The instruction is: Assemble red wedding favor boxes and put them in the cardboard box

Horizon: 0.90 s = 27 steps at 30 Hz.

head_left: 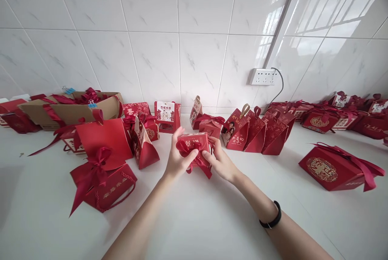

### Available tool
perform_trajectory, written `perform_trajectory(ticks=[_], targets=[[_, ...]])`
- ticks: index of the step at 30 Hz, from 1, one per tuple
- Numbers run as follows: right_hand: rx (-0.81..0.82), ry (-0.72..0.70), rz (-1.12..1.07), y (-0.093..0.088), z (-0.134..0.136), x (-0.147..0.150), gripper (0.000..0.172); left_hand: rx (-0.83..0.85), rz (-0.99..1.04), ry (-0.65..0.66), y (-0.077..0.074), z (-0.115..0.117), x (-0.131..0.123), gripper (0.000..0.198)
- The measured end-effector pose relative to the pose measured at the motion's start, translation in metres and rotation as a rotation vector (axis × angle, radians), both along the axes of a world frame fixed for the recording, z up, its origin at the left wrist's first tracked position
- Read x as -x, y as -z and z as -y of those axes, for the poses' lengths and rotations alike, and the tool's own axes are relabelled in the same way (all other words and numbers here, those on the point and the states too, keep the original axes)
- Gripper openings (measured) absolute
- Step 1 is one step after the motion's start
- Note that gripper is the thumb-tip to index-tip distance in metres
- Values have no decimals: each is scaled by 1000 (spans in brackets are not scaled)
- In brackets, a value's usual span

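Observation:
A small red gift box (202,142) with gold lettering and a dark red ribbon bow (190,151) is between my two hands, near the middle of the white table. My left hand (180,156) grips its left side, thumb lying over the bow. On the other side my right hand (220,159) is closed round the box's right edge, its thumb by the ribbon. The ribbon's tail hangs down over the front of the box. Just behind it stands another red box with a ribbon (212,126).
Triangular red boxes (235,131) stand in a row to the right. At the left are a red box with a rope handle (112,189) and a cardboard tray of ribbons (39,112). A bow-tied box (327,169) lies far right. A power strip (263,77) is on the tiled wall.

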State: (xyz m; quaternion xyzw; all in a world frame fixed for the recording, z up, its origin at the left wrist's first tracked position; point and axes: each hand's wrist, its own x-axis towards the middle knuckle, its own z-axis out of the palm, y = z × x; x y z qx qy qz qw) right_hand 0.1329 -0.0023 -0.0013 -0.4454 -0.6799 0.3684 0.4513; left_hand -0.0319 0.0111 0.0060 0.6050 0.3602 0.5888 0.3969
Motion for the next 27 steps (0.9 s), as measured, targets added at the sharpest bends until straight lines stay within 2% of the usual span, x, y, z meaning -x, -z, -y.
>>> perform_trajectory(ticks=[3,6,9,15,20,27], targets=[[-153,71,111,-4,-2,-9,56,16,-72,82,2,-1,-1,69],[-349,78,163,-9,0,-12,55,2,-132,78,4,-2,-3,69],[-447,98,238,-11,3,-8,39,-21,-179,49,7,-3,-5,67],[-613,293,263,-10,3,-3,7,-39,-248,7,6,-4,-3,60],[-639,320,209,-11,0,-5,7,-70,-310,12,5,-3,-3,72],[-486,248,38,-17,1,-6,8,-47,-295,-68,7,-1,-7,73]])
